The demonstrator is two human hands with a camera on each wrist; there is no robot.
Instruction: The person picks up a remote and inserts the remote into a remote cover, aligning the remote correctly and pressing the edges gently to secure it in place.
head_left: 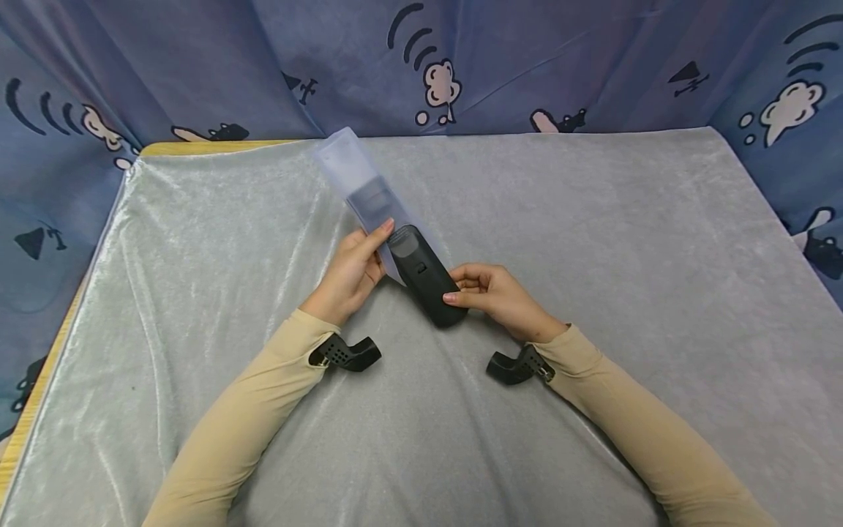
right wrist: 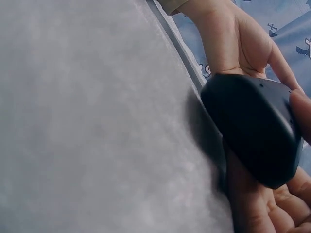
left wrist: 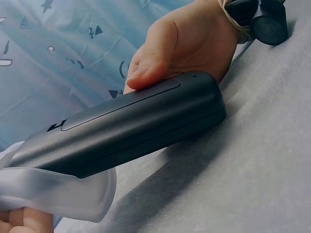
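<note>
A black remote control (head_left: 431, 285) lies at a slant above the cloth, back side up with the battery cover's latch showing. Its upper part sits within a translucent whitish sleeve (head_left: 344, 157), which stretches away to the upper left; in the left wrist view the sleeve's mouth (left wrist: 92, 196) surrounds the remote. My left hand (head_left: 352, 274) pinches the sleeve near that mouth, thumb on top and other fingers partly hidden beneath. My right hand (head_left: 494, 296) grips the remote's lower end, thumb on the back face. In the right wrist view the remote's end (right wrist: 252, 131) faces the camera.
A grey velvety cloth (head_left: 626, 241) covers the table, with a yellow table edge (head_left: 217, 147) showing at the back left. Blue patterned curtains (head_left: 500, 66) hang behind and at the sides. Black wrist cameras (head_left: 345, 353) are strapped on both wrists.
</note>
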